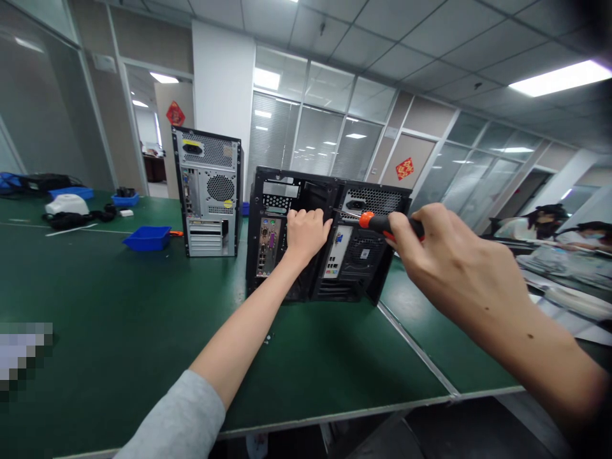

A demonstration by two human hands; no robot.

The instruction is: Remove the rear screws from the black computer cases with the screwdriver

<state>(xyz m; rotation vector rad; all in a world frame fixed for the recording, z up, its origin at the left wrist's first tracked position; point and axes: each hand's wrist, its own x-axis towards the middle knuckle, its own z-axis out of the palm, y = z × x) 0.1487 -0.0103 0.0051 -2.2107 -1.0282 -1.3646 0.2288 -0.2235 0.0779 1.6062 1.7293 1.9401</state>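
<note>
Right hand [442,252]: fingers wrapped round screwdriver [380,223], shaft toward roughly ten o'clock, tip by right black computer tower [363,261]. Left hand [305,234]: fingers curled at rear of left black computer tower [255,255], grip unclear. Both at twelve o'clock on table [335,370].

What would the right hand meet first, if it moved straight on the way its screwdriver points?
Led by the screwdriver, the right hand would probably meet the right black computer case first, near its left edge. Depth is unclear, so they may be touching.
</note>
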